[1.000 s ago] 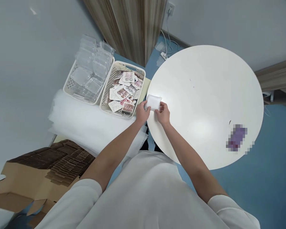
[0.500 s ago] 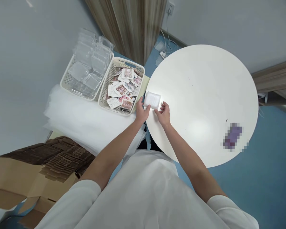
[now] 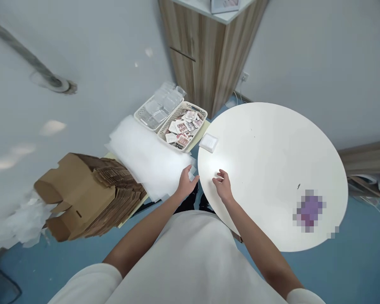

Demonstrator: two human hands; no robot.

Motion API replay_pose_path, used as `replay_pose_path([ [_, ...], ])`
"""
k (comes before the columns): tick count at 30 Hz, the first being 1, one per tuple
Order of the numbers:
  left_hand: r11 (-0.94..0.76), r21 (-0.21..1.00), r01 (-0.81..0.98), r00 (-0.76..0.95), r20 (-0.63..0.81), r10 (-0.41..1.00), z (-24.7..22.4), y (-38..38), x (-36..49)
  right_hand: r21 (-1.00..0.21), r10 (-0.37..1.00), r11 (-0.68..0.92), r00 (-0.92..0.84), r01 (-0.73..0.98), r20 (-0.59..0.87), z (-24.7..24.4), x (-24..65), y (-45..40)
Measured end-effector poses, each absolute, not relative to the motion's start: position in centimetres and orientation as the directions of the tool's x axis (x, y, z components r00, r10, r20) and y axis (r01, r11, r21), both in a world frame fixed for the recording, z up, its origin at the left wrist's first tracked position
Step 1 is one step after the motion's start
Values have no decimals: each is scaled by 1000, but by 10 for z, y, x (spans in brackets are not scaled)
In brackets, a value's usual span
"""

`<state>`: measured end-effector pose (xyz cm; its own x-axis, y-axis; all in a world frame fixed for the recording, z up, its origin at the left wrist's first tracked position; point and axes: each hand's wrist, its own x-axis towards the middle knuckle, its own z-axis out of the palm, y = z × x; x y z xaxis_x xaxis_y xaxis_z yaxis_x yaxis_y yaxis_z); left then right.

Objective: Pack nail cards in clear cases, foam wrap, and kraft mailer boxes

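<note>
A small white packet (image 3: 208, 142), wrapped in thin white sheeting, lies near the left edge of the round white table (image 3: 278, 156). My left hand (image 3: 186, 182) is left of the table edge, over the corner of a pile of white foam sheets (image 3: 145, 154). Its thumb and fingers are apart, and nothing is in it. Above the table, short of the packet, my right hand (image 3: 223, 185) has its fingers loosely curled and apart, also holding nothing.
Left of the table stand a white basket (image 3: 203, 110) of press-on nail cards and another basket (image 3: 137, 116) of clear plastic boxes. Folded brown cardboard boxes (image 3: 91, 190) are stacked nearer me. A pixelated purple thing (image 3: 309, 209) lies at the table's right. A wooden cabinet (image 3: 202, 55) stands behind.
Both hands have let go of the white packet and drawn back toward my body. The packet now rests on the table. The camera view has tilted up, showing more wall and cabinet.
</note>
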<state>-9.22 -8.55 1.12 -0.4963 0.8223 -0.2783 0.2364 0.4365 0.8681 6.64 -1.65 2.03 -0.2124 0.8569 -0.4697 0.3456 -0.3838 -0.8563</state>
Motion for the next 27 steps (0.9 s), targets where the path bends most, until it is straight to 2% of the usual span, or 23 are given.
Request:
replay_pose_path([
  [5, 494, 839, 226, -521, -324, 790, 22, -126, -87, -861, 788, -340, -385, 378, -480, 18, 59, -33],
  [10, 506, 818, 273, -540, -305, 784, 32, -149, -96, -868, 654, -251, -586, 428, -478, 18, 42, -41],
  [18, 452, 796, 402, -616, -130, 777, 47, -191, -137, -876, 492, -27, -757, 481, -430, 28, -17, -56],
  [23, 419, 728, 543, -603, -10, 798, 77, -240, -185, -898, 403, 210, -871, 387, -281, 42, -76, -82],
  [27, 474, 584, 659, -605, 38, 795, 97, -287, -226, -806, 329, 532, -940, 260, -86, 57, -119, -112],
])
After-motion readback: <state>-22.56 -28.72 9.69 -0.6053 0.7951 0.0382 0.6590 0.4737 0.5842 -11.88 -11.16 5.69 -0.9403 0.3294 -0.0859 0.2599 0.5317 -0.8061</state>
